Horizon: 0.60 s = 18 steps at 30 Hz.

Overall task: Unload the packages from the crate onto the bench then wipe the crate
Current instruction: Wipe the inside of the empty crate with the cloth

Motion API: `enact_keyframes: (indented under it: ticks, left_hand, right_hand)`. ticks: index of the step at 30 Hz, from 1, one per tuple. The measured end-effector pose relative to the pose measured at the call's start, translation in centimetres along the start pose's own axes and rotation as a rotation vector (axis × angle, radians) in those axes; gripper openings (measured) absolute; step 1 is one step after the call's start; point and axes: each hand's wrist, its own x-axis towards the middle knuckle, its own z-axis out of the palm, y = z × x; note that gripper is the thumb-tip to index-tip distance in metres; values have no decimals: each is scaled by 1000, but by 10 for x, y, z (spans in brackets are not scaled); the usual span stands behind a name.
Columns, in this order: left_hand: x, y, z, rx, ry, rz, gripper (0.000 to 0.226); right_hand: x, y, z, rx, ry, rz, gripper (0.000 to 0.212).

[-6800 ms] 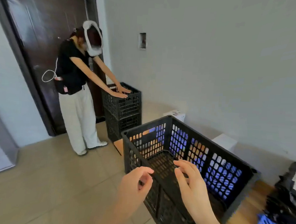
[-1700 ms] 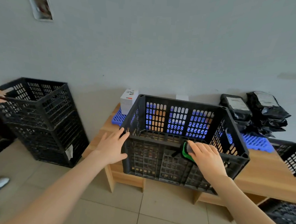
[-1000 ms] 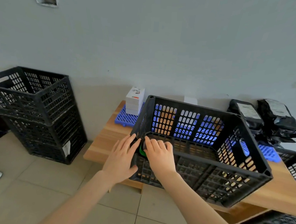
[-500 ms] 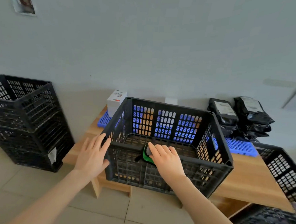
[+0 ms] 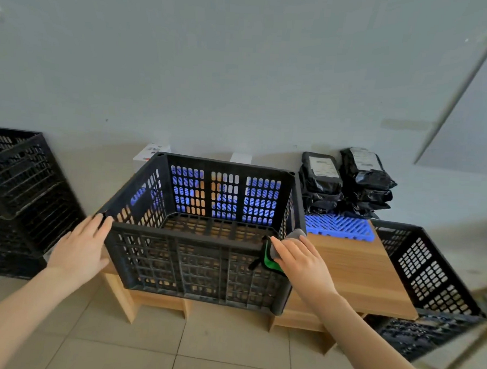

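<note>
1. My left hand (image 5: 78,253) lies flat against the near left corner of the black crate (image 5: 177,233). Its grip is apart, with straight fingers touching the rim.
2. My right hand (image 5: 303,262) presses a green-and-grey cloth (image 5: 270,262) onto the crate's near rim, close to the right corner. This grip is apart too, with the fingers laid straight over the cloth.
3. The crate stands on the wooden tabletop (image 5: 353,272), at its front edge, with its mesh floor in plain sight.
4. Black packages (image 5: 346,184) sit in two piles on a blue mat (image 5: 339,226) at the back of the tabletop, near the crate's far right corner.
5. Stacked crates (image 5: 19,195) stand on the floor to the left, and another crate (image 5: 429,273) stands at the right. A white box (image 5: 152,151) shows behind the crate's far left corner.
</note>
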Motion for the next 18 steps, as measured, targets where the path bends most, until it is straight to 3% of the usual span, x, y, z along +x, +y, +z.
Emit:
enact_keyframes:
  ticks: [4,13,18]
  left_hand:
    - [-3,5,-6,-70,-34,-19,97]
    - [-4,1,0,-48,-3,-8,102]
    - [-1,-8,4,-27,13,19,103]
  right_hand:
    - [8,-24,2,3,30,95,42]
    - [75,-105,26,80,17,0,47]
    - [55,-67,23,64,-5,-60,42]
